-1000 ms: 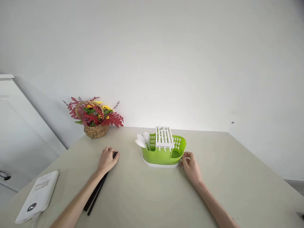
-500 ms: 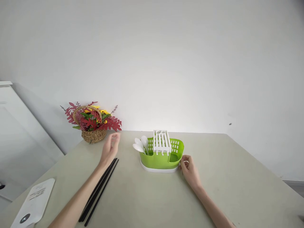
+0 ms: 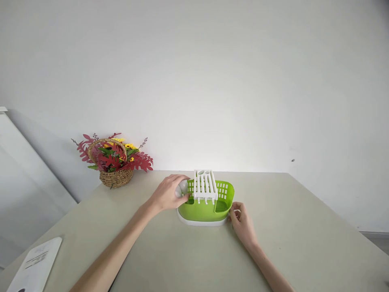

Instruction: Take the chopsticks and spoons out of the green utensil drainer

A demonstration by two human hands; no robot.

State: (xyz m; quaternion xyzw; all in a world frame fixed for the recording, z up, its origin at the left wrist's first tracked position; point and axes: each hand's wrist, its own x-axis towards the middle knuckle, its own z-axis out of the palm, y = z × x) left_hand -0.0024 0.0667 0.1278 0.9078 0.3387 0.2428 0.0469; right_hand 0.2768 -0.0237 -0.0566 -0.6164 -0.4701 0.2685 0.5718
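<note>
A green utensil caddy (image 3: 200, 211) stands upright on a white base, a slotted white rack piece (image 3: 206, 185) with hooks across its middle. At its left end, my left hand (image 3: 170, 191) is wrapped around white spoons (image 3: 181, 188), thumb in front and fingers behind. Only part of the spoons shows; the hand covers the rest. My right hand (image 3: 241, 221) is at the caddy's right end, its curled fingers against the outer edge. Below my left forearm a thin sliver of the black chopsticks (image 3: 116, 276) shows; the arm hides most of them.
A wicker basket (image 3: 117, 178) of red leaves and yellow flowers stands at the table's back left. A white slotted board (image 3: 35, 263) lies near the left edge. The wall (image 3: 212, 101) rises behind the table, with a white cabinet (image 3: 18, 194) to the left.
My left hand has moved right, from beside the flower basket to around the spoons. My right hand stays at the caddy's right end. The view has shifted slightly.
</note>
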